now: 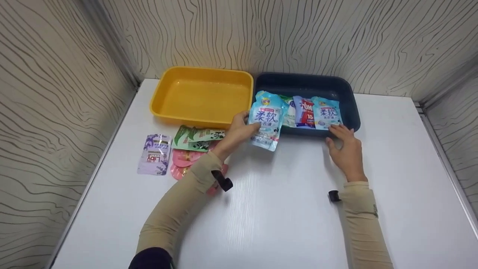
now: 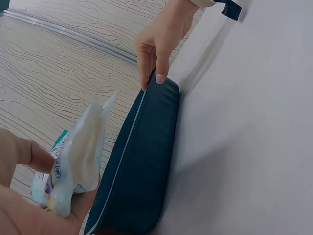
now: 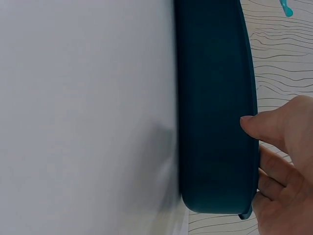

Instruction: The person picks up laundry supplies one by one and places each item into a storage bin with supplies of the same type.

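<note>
My left hand pinches a light blue laundry detergent pouch, thumb across its printed front, at the near left corner of the dark blue tray. The left wrist view shows this pouch tilted beside the tray's rim. My right hand grips the tray's near rim towards the right end, its thumb on the outer wall and the other fingers over the inner side. Inside the tray stand a matching light blue pouch, a purple-and-red pouch and a green-and-white pouch.
A yellow tray adjoins the dark blue one on the left. Before it lie green panda-print packets, pink packets partly under my left forearm, and a purple Liby packet. A patterned wall rises behind the white table.
</note>
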`<move>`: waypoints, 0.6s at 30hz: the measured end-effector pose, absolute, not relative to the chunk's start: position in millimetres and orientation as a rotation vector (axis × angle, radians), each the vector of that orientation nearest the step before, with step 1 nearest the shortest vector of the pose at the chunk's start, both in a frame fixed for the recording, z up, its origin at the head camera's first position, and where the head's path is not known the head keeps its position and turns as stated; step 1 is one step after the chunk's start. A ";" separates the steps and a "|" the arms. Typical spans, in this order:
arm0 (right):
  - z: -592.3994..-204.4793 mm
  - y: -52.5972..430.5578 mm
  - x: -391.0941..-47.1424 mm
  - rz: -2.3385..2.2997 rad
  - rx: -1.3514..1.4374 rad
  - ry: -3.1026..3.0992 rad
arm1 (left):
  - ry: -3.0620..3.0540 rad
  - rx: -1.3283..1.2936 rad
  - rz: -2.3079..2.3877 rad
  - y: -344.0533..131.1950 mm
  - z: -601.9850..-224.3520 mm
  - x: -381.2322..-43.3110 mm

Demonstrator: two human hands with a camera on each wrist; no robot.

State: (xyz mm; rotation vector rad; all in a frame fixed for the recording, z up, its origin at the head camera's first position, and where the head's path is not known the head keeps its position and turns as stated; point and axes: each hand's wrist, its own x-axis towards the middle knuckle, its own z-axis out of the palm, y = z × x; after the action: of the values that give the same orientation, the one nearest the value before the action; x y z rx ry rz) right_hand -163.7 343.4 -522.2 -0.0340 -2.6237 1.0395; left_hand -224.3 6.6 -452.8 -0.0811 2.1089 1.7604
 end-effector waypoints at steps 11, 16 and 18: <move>-517.5 343.0 -163.4 1.030 -0.050 -2.650 | 2.043 -0.189 1.747 27.6 -443.2 -250.0; -520.3 343.1 -163.1 1.035 -0.044 -2.634 | 1.905 -0.132 1.847 31.3 -450.8 -258.4; -521.6 343.0 -163.5 1.039 -0.033 -2.620 | 1.835 -0.153 1.877 31.9 -454.5 -260.9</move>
State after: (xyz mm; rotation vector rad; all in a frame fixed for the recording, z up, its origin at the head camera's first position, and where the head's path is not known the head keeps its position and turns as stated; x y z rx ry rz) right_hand -163.5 343.0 -521.6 -0.0326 -2.6203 1.0389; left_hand -260.9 31.9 -454.5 -0.1532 1.8349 1.8766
